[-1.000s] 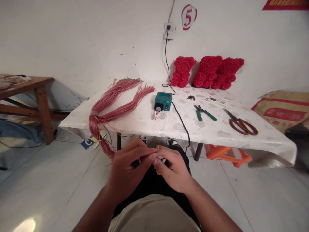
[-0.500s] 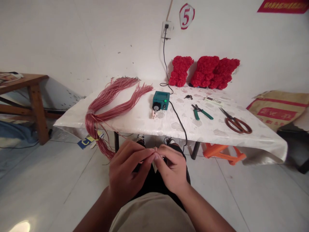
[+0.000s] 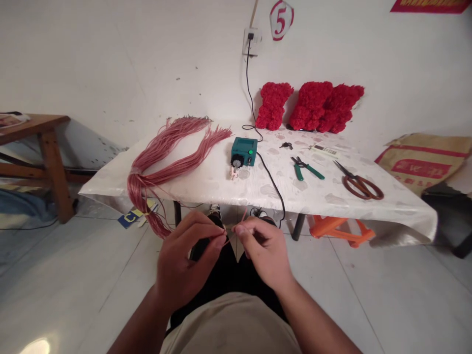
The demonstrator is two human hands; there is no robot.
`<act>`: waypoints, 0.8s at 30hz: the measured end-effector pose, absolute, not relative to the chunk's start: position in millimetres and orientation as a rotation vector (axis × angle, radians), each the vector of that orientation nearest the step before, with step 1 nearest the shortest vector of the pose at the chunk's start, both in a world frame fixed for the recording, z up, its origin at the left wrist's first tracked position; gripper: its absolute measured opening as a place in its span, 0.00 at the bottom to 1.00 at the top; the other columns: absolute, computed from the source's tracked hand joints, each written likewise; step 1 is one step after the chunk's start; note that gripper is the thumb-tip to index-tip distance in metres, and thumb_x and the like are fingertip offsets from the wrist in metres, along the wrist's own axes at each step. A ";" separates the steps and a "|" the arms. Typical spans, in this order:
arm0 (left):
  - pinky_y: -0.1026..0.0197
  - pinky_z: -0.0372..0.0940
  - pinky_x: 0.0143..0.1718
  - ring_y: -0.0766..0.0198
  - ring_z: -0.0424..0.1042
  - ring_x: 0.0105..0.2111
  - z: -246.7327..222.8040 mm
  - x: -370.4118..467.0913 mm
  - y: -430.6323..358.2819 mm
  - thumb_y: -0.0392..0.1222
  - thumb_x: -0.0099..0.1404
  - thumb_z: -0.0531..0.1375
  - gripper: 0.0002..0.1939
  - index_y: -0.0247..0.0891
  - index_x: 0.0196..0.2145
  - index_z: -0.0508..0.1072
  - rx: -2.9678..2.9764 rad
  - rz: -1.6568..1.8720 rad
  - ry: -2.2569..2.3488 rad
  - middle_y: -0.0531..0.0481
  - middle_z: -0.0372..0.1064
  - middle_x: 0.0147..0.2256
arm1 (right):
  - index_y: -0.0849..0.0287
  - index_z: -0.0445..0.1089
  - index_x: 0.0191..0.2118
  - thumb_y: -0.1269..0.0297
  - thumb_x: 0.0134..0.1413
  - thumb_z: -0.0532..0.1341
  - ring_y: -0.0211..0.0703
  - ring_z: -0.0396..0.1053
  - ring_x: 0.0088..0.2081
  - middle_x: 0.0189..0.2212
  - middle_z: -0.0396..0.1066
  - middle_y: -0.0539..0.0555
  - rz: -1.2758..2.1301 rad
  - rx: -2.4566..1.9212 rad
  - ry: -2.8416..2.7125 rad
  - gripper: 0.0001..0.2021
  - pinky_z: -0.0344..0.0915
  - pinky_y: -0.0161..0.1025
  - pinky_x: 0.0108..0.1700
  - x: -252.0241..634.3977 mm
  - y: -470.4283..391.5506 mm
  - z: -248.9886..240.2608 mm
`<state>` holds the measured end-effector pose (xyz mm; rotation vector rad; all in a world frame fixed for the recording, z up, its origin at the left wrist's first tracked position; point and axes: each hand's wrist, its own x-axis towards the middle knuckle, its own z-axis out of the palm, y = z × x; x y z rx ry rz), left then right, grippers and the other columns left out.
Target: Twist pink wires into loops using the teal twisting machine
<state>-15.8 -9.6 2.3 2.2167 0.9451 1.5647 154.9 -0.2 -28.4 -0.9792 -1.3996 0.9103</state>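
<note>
Both hands are over my lap, in front of the table's near edge. My left hand [image 3: 190,260] is closed, thumb and fingers pinched on a thin pink wire. My right hand [image 3: 263,248] also pinches the wire [image 3: 245,214], whose end sticks up above its fingertips. A small gap separates the two hands. Behind them on the table stands a teal machine [image 3: 244,150] with a green light and a black wheel. A large bundle of pink wires [image 3: 169,169] lies at the table's left and hangs over the front edge.
On the white-covered table [image 3: 206,189] are green-handled pliers [image 3: 308,169], brown-handled scissors [image 3: 359,184], a small dark object [image 3: 286,146] and red flower bears [image 3: 313,108]. A black cable [image 3: 271,179] hangs over the front edge. An orange stool [image 3: 342,231] is underneath.
My hands have moved apart from fingertip contact, the left one shifting left. A pink wire end now shows above my right fingertips. The view has shifted slightly.
</note>
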 end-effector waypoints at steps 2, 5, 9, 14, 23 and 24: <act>0.66 0.66 0.34 0.69 0.71 0.33 2.9 -17.8 -12.1 0.25 0.67 0.60 0.09 0.38 0.38 0.73 2.100 1.520 0.949 0.52 0.71 0.34 | 0.58 0.74 0.35 0.64 0.60 0.63 0.32 0.59 0.21 0.20 0.61 0.43 0.992 -0.984 -1.451 0.05 0.59 0.32 0.26 168.5 3.7 -30.9; 0.66 0.65 0.35 0.69 0.71 0.33 4.2 -19.0 -13.7 0.29 0.69 0.59 0.08 0.40 0.37 0.73 1.995 1.353 0.944 0.54 0.72 0.34 | 0.55 0.72 0.43 0.63 0.63 0.62 0.31 0.60 0.20 0.21 0.59 0.42 0.955 -0.993 -1.366 0.05 0.60 0.31 0.26 192.1 5.8 -28.6; 0.66 0.62 0.33 0.69 0.68 0.31 5.3 -18.5 -11.5 0.35 0.74 0.55 0.10 0.40 0.33 0.71 1.859 1.084 0.795 0.55 0.69 0.30 | 0.54 0.72 0.41 0.66 0.65 0.61 0.31 0.58 0.20 0.20 0.58 0.42 0.755 -0.933 -1.383 0.02 0.57 0.30 0.23 210.7 2.5 -8.3; 0.64 0.59 0.32 0.68 0.65 0.30 1.6 -16.9 -7.7 0.43 0.76 0.53 0.15 0.38 0.31 0.70 1.696 0.981 0.623 0.53 0.66 0.28 | 0.58 0.75 0.47 0.72 0.61 0.62 0.31 0.60 0.23 0.24 0.63 0.44 0.881 -0.653 -1.847 0.11 0.60 0.29 0.26 200.7 3.7 17.4; 0.62 0.59 0.34 0.66 0.63 0.31 -5.8 -15.6 -8.7 0.44 0.76 0.54 0.16 0.37 0.30 0.68 1.573 0.953 0.498 0.52 0.63 0.30 | 0.64 0.78 0.40 0.73 0.60 0.66 0.34 0.68 0.26 0.27 0.75 0.53 0.995 -0.438 -1.815 0.05 0.65 0.33 0.29 184.6 7.6 8.3; 0.62 0.58 0.34 0.67 0.63 0.31 -6.3 -15.6 -8.5 0.45 0.76 0.54 0.16 0.36 0.30 0.68 1.563 0.959 0.489 0.52 0.63 0.29 | 0.64 0.79 0.39 0.73 0.59 0.67 0.33 0.67 0.25 0.26 0.74 0.53 0.982 -0.443 -1.784 0.03 0.64 0.32 0.29 183.7 7.0 6.8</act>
